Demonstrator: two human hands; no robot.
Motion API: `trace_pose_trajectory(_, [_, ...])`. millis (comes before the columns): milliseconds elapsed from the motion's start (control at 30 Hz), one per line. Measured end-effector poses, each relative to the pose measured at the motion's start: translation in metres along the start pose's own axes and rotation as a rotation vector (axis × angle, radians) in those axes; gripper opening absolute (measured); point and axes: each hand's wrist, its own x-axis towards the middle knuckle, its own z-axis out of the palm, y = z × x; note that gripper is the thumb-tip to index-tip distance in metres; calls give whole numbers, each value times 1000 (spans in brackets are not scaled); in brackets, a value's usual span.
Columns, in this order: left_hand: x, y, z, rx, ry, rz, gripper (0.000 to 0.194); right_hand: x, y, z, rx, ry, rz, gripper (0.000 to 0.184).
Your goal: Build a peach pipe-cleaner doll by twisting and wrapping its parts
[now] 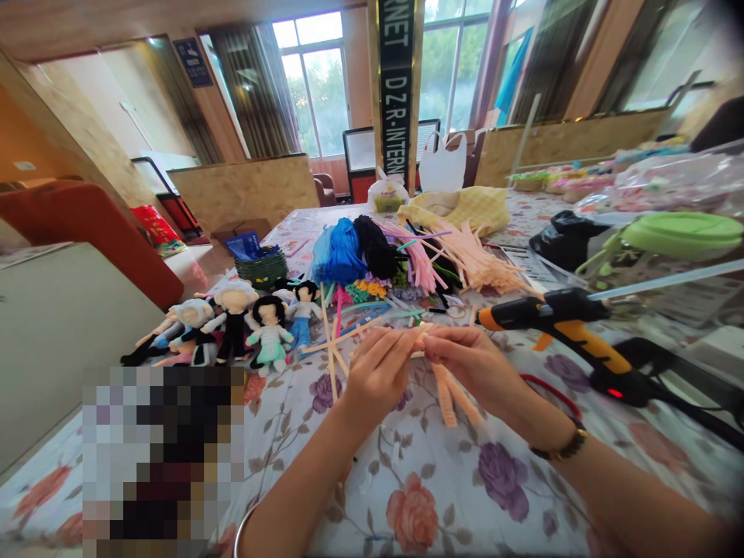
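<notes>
Above the flowered tablecloth my left hand [380, 363] and my right hand [465, 353] meet fingertip to fingertip, both pinched closed. Between them is a peach pipe cleaner piece [446, 397], with coiled, leg-like lengths hanging below my right fingers. The part under my fingertips is mostly hidden. Several loose pale peach pipe cleaners [332, 341] lie crossed just left of my left hand. To the right of my right hand is a black and orange glue gun [573, 333], with a clear glue stick [668, 279] out of its back and a red light lit.
Small pipe cleaner dolls [270, 333] sit at the left, near a dark green basket [261, 267]. Bundles of blue [344, 252], black [375, 248] and peach stems [480, 260] lie behind my hands. A green-lidded container [680, 236] stands right; a pixelated patch [168, 457] covers the lower left.
</notes>
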Motion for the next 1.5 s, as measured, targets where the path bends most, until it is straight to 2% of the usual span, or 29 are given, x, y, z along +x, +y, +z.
trace_pose_trajectory(600, [3,0,-2,-5,15,-8,24,-3,-3,7,22,31,46,26])
trace_pose_trajectory(867, [11,0,-4,-176,-90,-136,22,0,-4,-4,-60,30,19,16])
trace_pose_trajectory(1067, [13,5,-4,-238,-66,-210,19,1,-4,-5,-78,22,7,13])
trace_pose_trajectory(1267, [12,6,-3,-243,-19,-213,20,0,-2,-2,-59,42,-28,10])
trace_pose_trajectory(1500, [9,6,-3,-224,-21,-226,19,0,2,-1,-77,43,-68,10])
